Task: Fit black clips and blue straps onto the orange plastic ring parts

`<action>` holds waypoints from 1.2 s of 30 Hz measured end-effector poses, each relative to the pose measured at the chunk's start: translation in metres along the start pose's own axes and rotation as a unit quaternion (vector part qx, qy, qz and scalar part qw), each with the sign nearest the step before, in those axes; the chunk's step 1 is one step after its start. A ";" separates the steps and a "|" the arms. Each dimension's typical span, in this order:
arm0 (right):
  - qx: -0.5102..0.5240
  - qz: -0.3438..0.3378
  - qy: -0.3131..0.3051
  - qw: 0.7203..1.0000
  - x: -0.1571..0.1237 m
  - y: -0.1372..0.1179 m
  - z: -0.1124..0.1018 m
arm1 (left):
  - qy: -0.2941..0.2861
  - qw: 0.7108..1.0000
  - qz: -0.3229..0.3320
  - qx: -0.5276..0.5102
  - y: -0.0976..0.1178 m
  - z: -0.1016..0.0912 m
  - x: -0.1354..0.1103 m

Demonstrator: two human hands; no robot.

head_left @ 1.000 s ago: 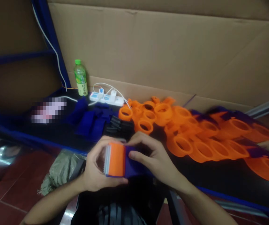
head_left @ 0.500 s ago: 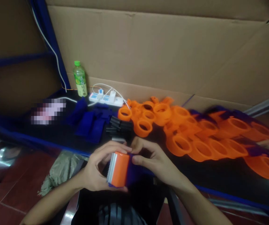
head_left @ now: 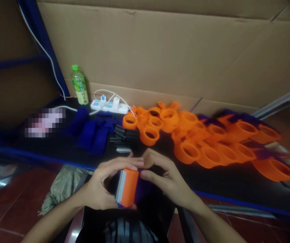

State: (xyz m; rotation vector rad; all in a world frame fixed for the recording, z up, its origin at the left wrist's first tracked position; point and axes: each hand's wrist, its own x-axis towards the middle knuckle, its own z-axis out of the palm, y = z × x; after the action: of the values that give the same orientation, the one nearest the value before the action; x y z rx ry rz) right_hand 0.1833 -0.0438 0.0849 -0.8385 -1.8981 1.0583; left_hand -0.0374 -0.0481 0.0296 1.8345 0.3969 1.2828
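Note:
My left hand (head_left: pixel 102 187) is wrapped round a tape dispenser (head_left: pixel 129 187), held up in front of my body. It has an orange face, a serrated metal strip along its left side and a dark blue part behind, blurred on the right. My right hand (head_left: pixel 164 177) is bent in a pinch at the dispenser's upper right, its thumb and forefinger against the blue part. The exact contact there is hard to see. Just beyond my hands lie several black rods (head_left: pixel 123 133) and a small shiny metal piece (head_left: pixel 124 150).
Many orange ring-shaped parts (head_left: pixel 187 152) cover the middle and right of the black table (head_left: pixel 66 148). Flat blue parts (head_left: pixel 93 135) lie left of them. Behind stand a white power strip (head_left: pixel 109 106) with cables and a green-capped bottle (head_left: pixel 80 86), against a cardboard wall (head_left: pixel 145 50).
The view has shifted slightly, so the table items sit further left. Both hands stay on the dispenser, and my fingers have moved only a little.

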 end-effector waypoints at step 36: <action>-0.583 -0.023 0.306 0.752 0.001 0.020 -0.170 | 0.145 0.952 -0.169 -0.209 -0.023 0.029 0.005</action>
State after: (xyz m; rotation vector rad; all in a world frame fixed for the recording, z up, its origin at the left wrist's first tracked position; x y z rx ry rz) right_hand 0.3336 0.0277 0.1256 -1.5337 -1.8016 -0.6055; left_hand -0.0053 -0.0439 0.0109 1.1703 0.5265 1.2790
